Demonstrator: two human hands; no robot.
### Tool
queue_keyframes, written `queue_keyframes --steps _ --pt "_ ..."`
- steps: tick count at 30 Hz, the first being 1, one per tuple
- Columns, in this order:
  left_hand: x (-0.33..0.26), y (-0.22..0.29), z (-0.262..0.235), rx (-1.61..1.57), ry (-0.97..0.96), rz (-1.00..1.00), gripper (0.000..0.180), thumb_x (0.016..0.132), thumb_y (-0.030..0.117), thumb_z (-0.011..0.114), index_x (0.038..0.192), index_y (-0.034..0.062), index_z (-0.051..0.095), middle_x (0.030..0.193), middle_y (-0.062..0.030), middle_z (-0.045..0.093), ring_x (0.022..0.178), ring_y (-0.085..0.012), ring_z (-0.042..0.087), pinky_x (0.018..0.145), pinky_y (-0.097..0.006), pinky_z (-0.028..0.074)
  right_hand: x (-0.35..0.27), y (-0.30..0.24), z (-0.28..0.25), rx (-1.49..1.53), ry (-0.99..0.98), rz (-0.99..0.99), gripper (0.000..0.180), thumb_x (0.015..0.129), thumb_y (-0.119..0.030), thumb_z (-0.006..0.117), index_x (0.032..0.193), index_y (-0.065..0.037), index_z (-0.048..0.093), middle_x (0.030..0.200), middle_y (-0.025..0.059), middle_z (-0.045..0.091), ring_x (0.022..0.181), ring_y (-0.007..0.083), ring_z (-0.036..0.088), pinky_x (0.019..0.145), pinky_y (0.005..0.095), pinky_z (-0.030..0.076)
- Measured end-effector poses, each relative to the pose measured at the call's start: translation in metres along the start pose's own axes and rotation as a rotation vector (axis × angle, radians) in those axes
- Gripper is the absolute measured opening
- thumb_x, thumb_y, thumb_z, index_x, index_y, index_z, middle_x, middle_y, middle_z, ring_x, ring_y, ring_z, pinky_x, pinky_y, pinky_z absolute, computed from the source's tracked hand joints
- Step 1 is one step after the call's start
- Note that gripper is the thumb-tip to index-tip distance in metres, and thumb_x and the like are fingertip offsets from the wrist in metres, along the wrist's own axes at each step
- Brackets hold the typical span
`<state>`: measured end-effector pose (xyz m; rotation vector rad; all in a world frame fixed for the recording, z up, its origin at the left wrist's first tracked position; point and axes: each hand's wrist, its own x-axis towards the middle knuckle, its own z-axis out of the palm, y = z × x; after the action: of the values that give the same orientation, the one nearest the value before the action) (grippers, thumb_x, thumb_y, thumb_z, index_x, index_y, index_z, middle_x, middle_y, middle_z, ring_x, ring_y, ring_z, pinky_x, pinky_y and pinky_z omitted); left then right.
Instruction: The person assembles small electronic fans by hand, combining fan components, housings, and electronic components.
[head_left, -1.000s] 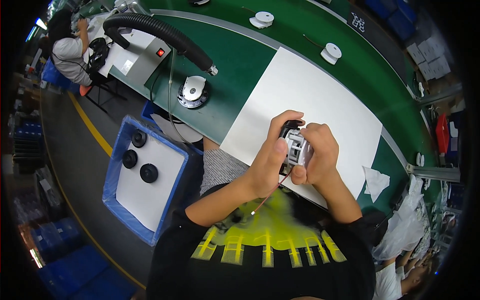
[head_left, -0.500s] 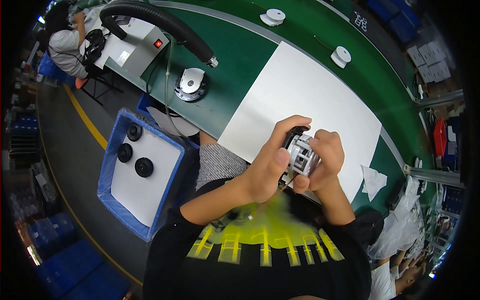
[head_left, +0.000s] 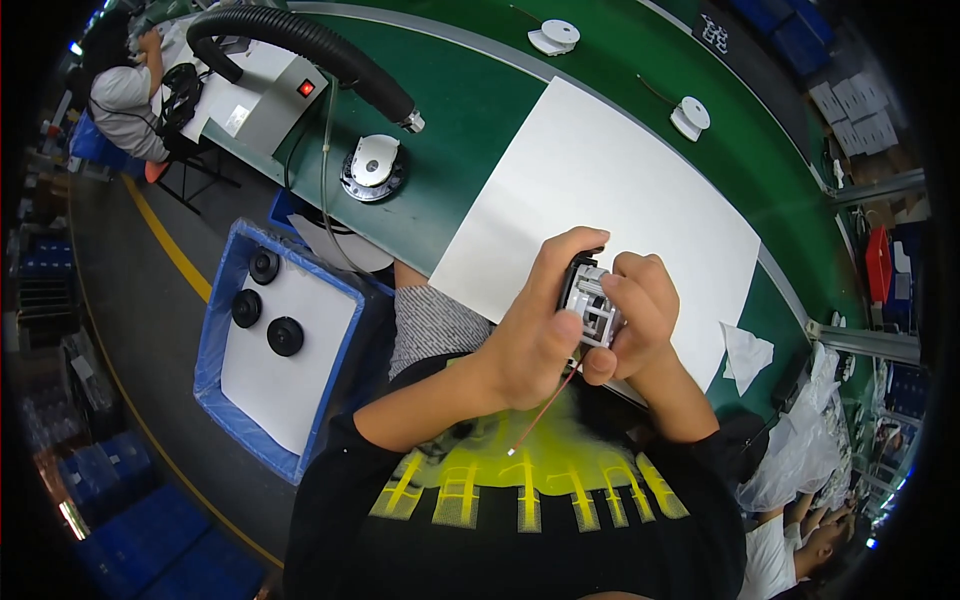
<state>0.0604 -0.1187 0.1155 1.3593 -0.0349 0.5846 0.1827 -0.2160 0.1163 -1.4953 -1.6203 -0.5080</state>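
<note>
Between my two hands, above the near edge of the white sheet, is a round white plastic housing with slots and a black part on its left side. My left hand is closed round the black side, its thumb pressed toward the housing. The fingers of my right hand curl over the right side and grip it. From its underside a thin reddish wire hangs toward my shirt, ending in a small white connector. The housing's far side is hidden by my fingers.
A white unit with a black flexible hose stands at the left, beside a white and black round assembly. Several black discs, among them one disc, lie in a blue bin. White parts sit on the green conveyor. Co-workers are nearby.
The housing has turned slightly in my hands, so its slotted side faces differently. The wire hangs more plainly in view. The whole view has shifted a little.
</note>
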Motion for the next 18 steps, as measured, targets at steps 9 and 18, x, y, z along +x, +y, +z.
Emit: queue_keyframes --steps 9,18 --pt "0.0 0.0 0.003 0.093 0.042 0.011 0.079 0.098 0.062 0.028 0.142 -0.0037 0.025 0.124 -0.0217 0.042 0.106 -0.0268 0.049 0.095 -0.037 0.039 0.004 0.0 -0.005 0.001 -0.064 0.001 0.05 0.091 -0.046 0.043 0.103 -0.001 0.057 0.09 0.0192 0.055 0.06 0.0271 0.049 0.052 0.0375 0.039" --pt "-0.001 -0.006 0.01 -0.153 0.05 -0.029 0.074 0.099 0.058 0.031 0.14 -0.0024 0.026 0.115 -0.0168 0.047 0.097 -0.0205 0.051 0.089 -0.032 0.041 0.007 -0.005 -0.01 -0.134 -0.086 -0.034 0.053 0.087 -0.054 0.045 0.1 -0.005 0.061 0.09 0.0138 0.057 0.065 0.0246 0.047 0.059 0.0371 0.032"
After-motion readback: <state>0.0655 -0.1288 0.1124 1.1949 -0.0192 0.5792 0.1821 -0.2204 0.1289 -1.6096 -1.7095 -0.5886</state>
